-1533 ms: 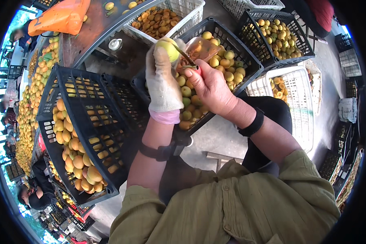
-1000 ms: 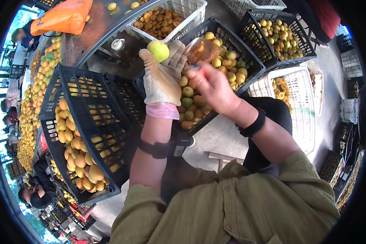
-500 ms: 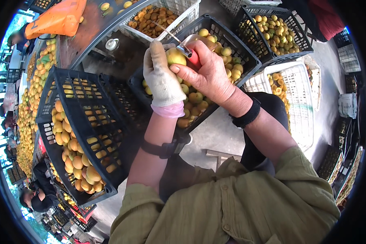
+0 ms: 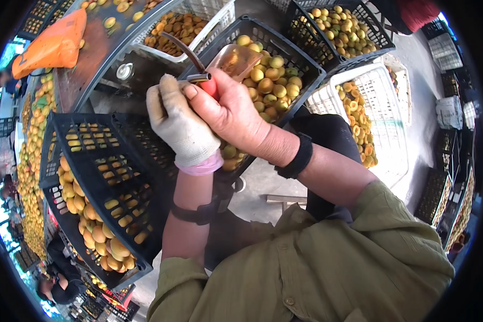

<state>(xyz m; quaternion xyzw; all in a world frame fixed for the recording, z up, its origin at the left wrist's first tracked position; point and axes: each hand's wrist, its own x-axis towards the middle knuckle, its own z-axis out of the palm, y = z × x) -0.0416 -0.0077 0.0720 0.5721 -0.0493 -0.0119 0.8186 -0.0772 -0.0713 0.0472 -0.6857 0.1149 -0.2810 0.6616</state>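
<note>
My left hand, in a whitish knitted glove with a pink band at the wrist, is closed. The apricot seen in it a moment before is hidden inside the fingers. Bare, my right hand grips the red handle of a curved-blade knife, its thumb against the gloved hand. The blade points up and to the left, away from me. Both hands are pressed together over the near left side of a black crate of whole apricots. A clear plastic tray lies on those apricots.
Left of my hands a black crate of apricots stands tilted. A white crate with halved apricots is at my right. Farther off are another white crate, a black crate of apricots and an orange bag on a table.
Both hands have shifted left and slightly nearer to me in the picture. The left fingers have closed over the apricot, which has gone from sight. The knife blade has swung more upright.
</note>
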